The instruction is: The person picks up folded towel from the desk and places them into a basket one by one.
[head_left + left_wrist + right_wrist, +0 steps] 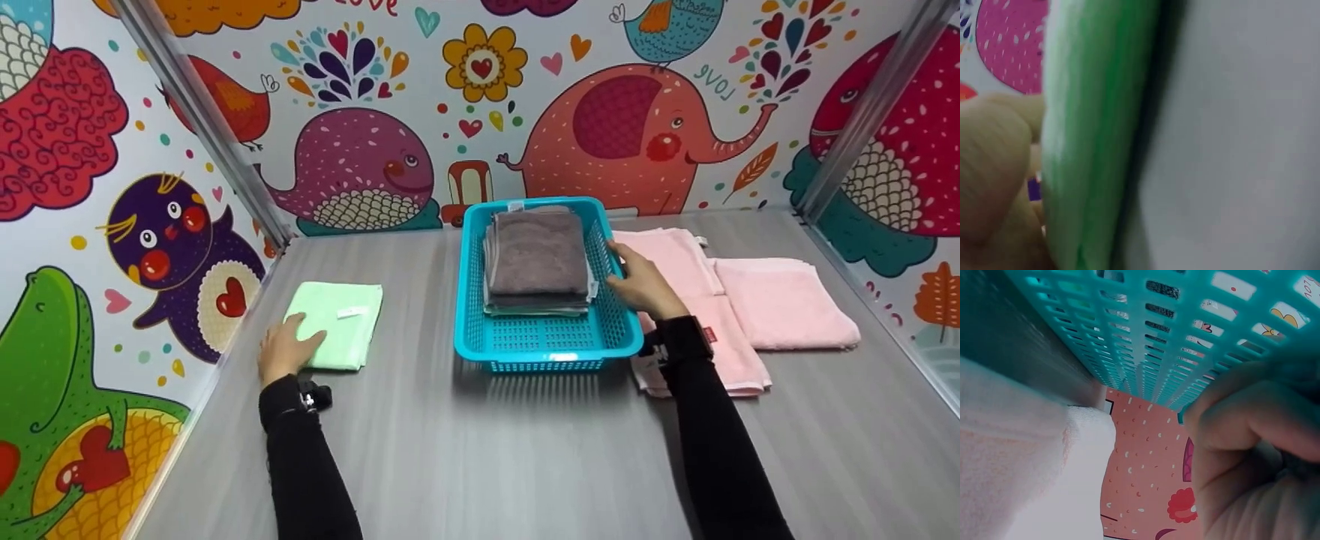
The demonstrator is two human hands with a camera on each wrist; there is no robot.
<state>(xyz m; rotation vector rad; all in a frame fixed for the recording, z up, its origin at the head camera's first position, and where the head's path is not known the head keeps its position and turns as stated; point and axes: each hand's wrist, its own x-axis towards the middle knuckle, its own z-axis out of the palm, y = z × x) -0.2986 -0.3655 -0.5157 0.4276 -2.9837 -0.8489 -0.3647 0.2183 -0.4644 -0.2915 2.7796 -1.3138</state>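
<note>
A folded light green towel (342,322) with a white tag lies on the left of the table. My left hand (289,349) rests at its left edge, thumb over the top and fingers spread; in the left wrist view the towel's folded edge (1092,135) is beside the hand (994,169). My right hand (643,281) grips the right rim of a turquoise plastic basket (551,357). In the right wrist view, curled fingers (1241,410) are at the rim above the perforated wall (1134,337). A stack of folded grey towels (540,251) sits in the basket's rear.
Folded pink towels (784,300) lie to the right of the basket, some partly behind my right hand and wrist. The grey table (450,465) is bounded by cartoon-printed walls (480,112) at the back and sides, with metal posts (202,120) at the corners.
</note>
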